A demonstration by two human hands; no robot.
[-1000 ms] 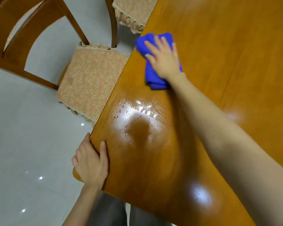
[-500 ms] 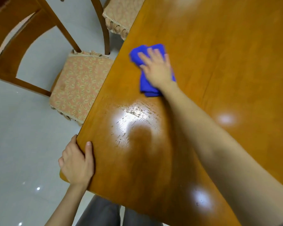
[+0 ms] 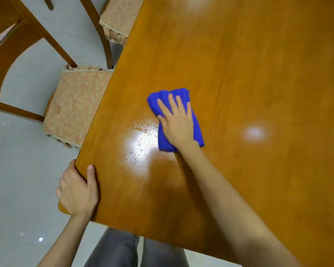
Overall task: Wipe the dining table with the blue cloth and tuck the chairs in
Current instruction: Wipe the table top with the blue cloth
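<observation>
Looking down from the head camera, the right hand [image 3: 176, 124] lies flat on the blue cloth [image 3: 198, 130], fingers straight and slightly spread, pressing it onto the dining table [image 3: 239, 74]. The folded cloth sits a little in from the table's left edge, touching a shiny wet patch [image 3: 141, 147]. The left hand [image 3: 78, 191] grips the table's near-left corner, thumb on top and fingers curled over the edge. Beside the left edge stands a near chair [image 3: 75, 105], its patterned cushion reaching the table's edge; a second chair [image 3: 116, 22] stands farther along. Grey trousers [image 3: 120, 249] show below the near edge, over a pale glossy floor [image 3: 17, 170].
</observation>
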